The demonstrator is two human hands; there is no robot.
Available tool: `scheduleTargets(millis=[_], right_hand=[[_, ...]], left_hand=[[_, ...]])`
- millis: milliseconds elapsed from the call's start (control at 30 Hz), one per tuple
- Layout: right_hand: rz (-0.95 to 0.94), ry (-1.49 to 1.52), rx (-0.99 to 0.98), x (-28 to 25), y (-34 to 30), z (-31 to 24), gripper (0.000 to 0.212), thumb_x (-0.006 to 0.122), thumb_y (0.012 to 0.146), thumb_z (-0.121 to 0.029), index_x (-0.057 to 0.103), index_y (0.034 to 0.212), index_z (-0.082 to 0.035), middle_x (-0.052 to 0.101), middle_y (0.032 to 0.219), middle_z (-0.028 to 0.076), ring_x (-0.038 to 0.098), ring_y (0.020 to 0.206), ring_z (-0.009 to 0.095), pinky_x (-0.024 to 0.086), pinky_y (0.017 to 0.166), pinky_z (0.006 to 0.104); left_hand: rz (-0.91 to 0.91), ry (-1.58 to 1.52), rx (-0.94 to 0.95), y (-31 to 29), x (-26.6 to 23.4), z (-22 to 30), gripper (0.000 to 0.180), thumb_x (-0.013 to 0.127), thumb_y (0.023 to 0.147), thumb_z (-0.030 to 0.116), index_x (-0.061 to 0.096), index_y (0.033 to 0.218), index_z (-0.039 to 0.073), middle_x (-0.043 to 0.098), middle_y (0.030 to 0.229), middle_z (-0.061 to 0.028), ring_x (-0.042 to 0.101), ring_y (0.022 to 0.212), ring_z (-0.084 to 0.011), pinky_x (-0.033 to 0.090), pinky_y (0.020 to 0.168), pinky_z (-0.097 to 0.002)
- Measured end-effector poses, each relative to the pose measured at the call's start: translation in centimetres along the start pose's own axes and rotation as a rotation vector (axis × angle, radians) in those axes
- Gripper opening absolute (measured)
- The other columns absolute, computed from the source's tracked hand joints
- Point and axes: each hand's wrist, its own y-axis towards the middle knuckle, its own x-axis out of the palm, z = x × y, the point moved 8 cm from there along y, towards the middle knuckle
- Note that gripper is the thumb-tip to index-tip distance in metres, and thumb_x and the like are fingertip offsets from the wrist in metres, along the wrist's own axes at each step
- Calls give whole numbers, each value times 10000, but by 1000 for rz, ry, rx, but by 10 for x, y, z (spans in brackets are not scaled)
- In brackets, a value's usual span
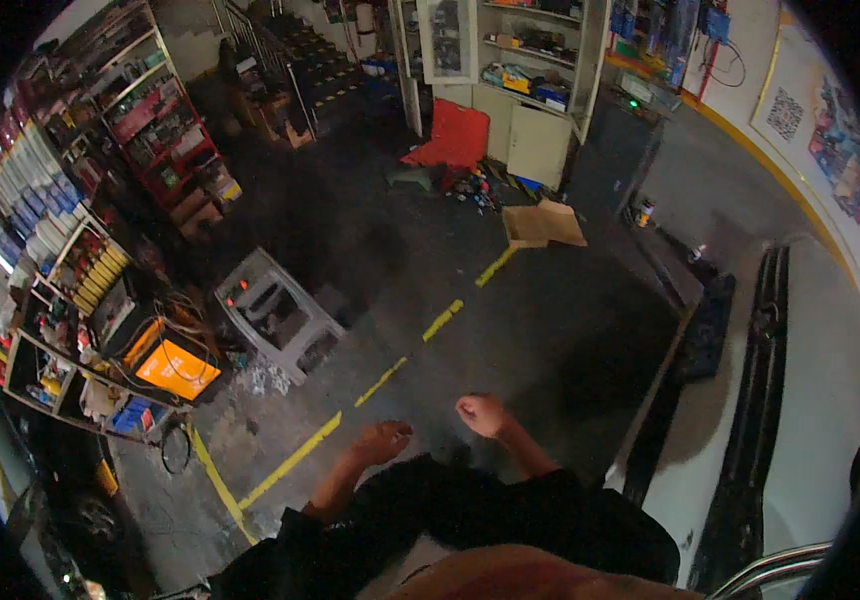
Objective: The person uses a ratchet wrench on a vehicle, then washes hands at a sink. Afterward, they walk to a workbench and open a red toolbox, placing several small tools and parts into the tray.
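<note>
Both of my hands hang in front of my body over the dark floor, apart from each other and touching nothing. My left hand (382, 442) is loosely bent, its fingers a little apart, with nothing seen in it. Curled inward, my right hand (483, 413) shows no object between its fingers. A dashed yellow line (382, 381) on the floor runs past just beyond them. Farther off to the left, a grey plastic frame-like panel (305, 330) with openings lies on the floor.
At the left stand a cluttered shelf cart (70, 380), an orange box-shaped machine (178, 368) and a red rack (165, 180). Ahead are an open cabinet (540, 130), a red sheet-like thing (455, 135) and an open cardboard box (544, 225). Long black strips (750, 390) lie at right.
</note>
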Motion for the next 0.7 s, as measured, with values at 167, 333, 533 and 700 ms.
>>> scheduleTargets(millis=[167, 333, 533, 700], right_hand=[[-114, -212, 76, -45, 102, 18, 148, 667, 884, -135, 685, 994, -36, 706, 981, 178, 694, 889, 352, 559, 782, 412], [-109, -193, 55, -63, 177, 39, 140, 658, 888, -147, 681, 973, -39, 710, 972, 158, 692, 898, 354, 555, 785, 420], [-111, -346, 43, -63, 269, 131, 149, 655, 890, -179, 688, 987, -71, 707, 938, 141, 691, 879, 358, 558, 776, 433], [23, -241, 193, -90, 354, 109, 167, 635, 897, -196, 686, 989, -67, 703, 932, 148, 687, 866, 369, 553, 755, 442]], left_hand=[[20, -51, -95, 73, -48, -16, 305, 600, 944, 336, 680, 1137, 113, 705, 1079, -156, 671, 1016, -364, 537, 876, -471], [-32, -69, -34, 159, -72, -55, 302, 600, 935, 323, 675, 1123, 98, 702, 1058, -171, 666, 999, -391, 533, 850, -495], [117, -2, 141, 293, -136, -104, 297, 613, 919, 313, 680, 1120, 105, 701, 1046, -177, 664, 989, -401, 531, 855, -514], [-66, -105, 9, 370, -208, -161, 348, 662, 886, 306, 678, 1179, 119, 696, 1097, -170, 655, 1024, -394, 523, 904, -502]])
